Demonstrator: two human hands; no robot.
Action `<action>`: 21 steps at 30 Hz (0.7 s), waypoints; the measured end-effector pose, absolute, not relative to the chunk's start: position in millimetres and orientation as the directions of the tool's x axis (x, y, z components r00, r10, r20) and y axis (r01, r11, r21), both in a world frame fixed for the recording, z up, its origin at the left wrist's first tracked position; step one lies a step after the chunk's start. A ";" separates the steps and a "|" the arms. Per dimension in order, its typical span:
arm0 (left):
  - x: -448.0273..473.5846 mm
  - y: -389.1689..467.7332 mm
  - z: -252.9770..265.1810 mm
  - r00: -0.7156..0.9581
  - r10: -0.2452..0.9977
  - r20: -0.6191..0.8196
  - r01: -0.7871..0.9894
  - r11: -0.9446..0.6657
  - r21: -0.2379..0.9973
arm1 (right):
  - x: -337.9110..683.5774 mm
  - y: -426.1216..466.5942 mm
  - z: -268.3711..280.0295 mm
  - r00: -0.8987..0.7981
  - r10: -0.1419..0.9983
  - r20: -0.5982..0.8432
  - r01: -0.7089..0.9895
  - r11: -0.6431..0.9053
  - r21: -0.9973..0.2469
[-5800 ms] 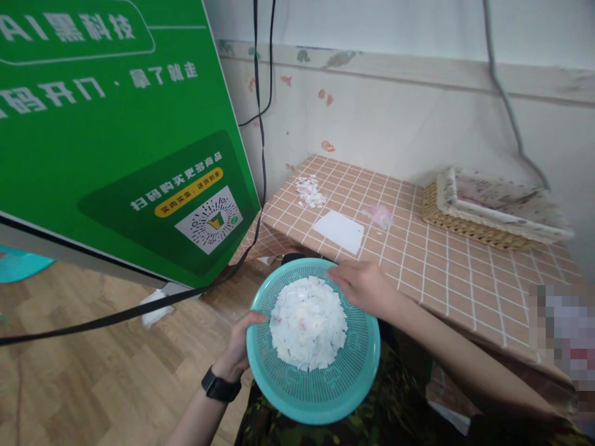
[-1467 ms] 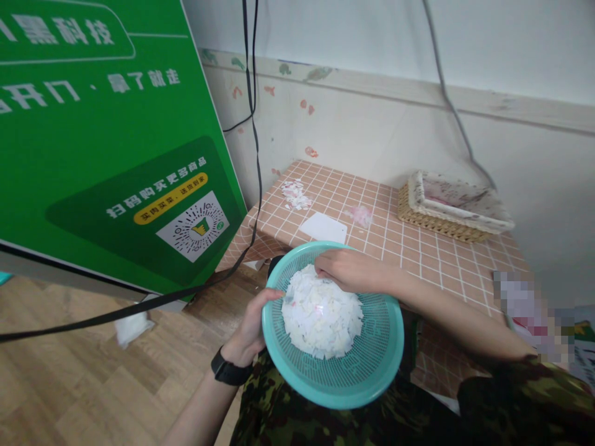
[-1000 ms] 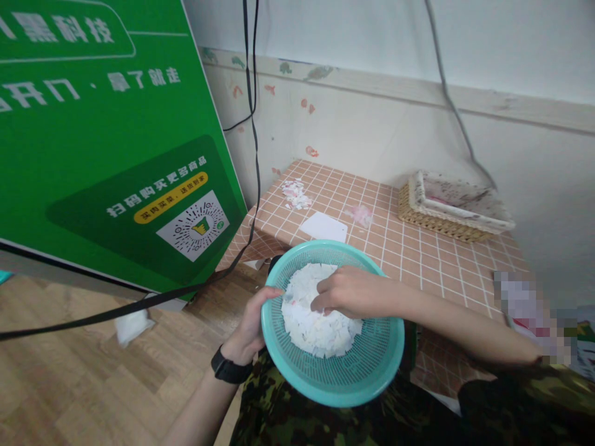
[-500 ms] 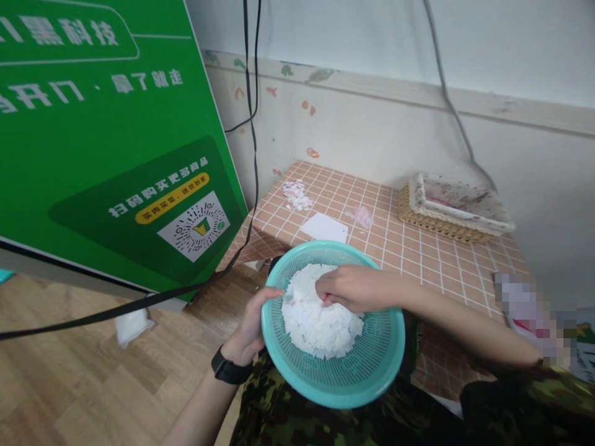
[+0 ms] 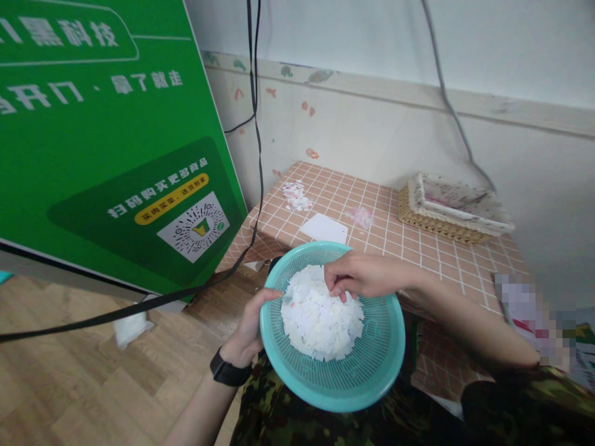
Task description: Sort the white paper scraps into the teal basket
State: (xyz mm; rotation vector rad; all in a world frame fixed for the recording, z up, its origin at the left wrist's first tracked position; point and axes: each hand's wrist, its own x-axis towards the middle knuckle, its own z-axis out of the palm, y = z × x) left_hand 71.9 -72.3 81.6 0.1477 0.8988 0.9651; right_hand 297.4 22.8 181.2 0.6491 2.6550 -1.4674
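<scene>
A turquoise plastic colander [image 5: 381, 378] rests over my lap, tilted a little towards me. White scraps of torn paper [image 5: 320, 328] are heaped inside it, with a few pinkish bits among them. My left hand [image 5: 255, 319] grips the colander's left rim, the thumb over the edge. Above the upper right of the heap is my right hand [image 5: 356, 275], its fingers curled together in a pinch. Whatever is between those fingertips, if anything, is hidden.
A brown checked tablecloth [image 5: 395, 229] covers the table ahead, bearing a white paper sheet [image 5: 325, 228], a pile of paper scraps [image 5: 296, 196] and a lined wicker basket [image 5: 446, 217]. A black strap [image 5: 260, 186] hangs by the green cabinet [image 5: 116, 155] at left.
My right hand has moved slightly right and up from the heap of paper, its fingers still curled. My left hand stays on the colander's rim.
</scene>
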 end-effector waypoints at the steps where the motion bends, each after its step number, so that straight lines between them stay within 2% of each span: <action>1: 71.4 -72.6 81.2 0.244 0.758 -0.605 -0.645 0.593 0.483 | 302.1 26.7 184.0 -0.895 0.388 -0.221 0.383 0.413 -0.826; 5: 67.9 -76.3 80.4 0.236 0.747 -0.621 -0.645 0.599 0.475 | 335.3 65.2 181.7 -0.736 0.667 -0.115 0.404 0.296 -0.866; 7: 64.8 -79.8 78.4 0.232 0.728 -0.645 -0.642 0.613 0.460 | 357.6 95.6 169.4 -0.586 0.809 -0.046 0.497 0.314 -0.809; 9: 61.0 -83.9 74.1 0.217 0.706 -0.675 -0.627 0.630 0.458 | 378.7 125.9 152.5 -0.443 0.896 0.013 0.668 0.340 -0.662; 12: 55.5 -89.8 65.0 0.161 0.695 -0.701 -0.609 0.629 0.484 | 400.1 158.5 128.8 -0.353 0.931 0.097 0.856 0.363 -0.368; 14: 52.5 -93.0 59.4 0.149 0.680 -0.718 -0.591 0.643 0.487 | 406.4 169.1 119.0 -0.381 0.920 0.092 0.879 0.391 -0.273; 18: 48.5 -97.5 52.1 0.168 0.663 -0.730 -0.581 0.665 0.470 | 409.7 173.3 115.0 -0.445 0.890 0.101 0.859 0.456 -0.234; 21: 47.0 -98.7 48.5 0.193 0.658 -0.728 -0.581 0.674 0.456 | 412.1 173.4 118.2 -0.425 0.897 0.118 0.873 0.441 -0.206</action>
